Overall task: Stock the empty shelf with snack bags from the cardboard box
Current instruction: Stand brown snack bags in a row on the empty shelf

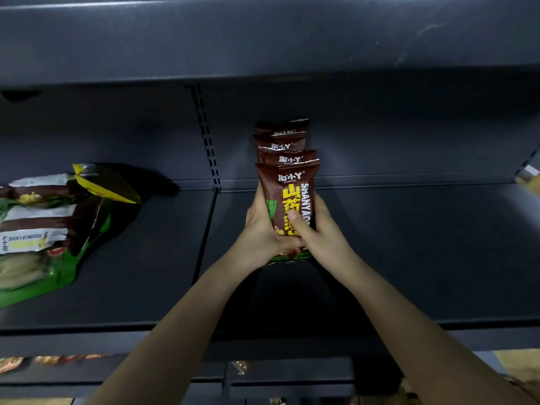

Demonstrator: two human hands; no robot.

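Two bare forearms reach up from the lower edge of the view and meet at the middle of the dark grey metal shelf (pixel 409 252). The left hand (pixel 260 229) wraps the left edge of the front brown foil snack bag with yellow lettering (pixel 287 200), while the right hand (pixel 321 232) clasps its right edge, with the thumb pressed across the printed face. The fingers of both hands are closed around this bag, holding it upright with its base at the shelf floor. Directly behind it stand three more brown foil snack bags (pixel 282 141) of the same kind, lined up front to back toward the rear wall, only their top seals and logos showing. Well apart, on the left section of the shelf beyond the slotted upright (pixel 207 135), lies a loose heap of green, silver and yellow snack bags (pixel 55 226), tipped over and overlapping one another. Below the shelf's front lip, a lower shelf row (pixel 46 361) shows a few blurred packets.
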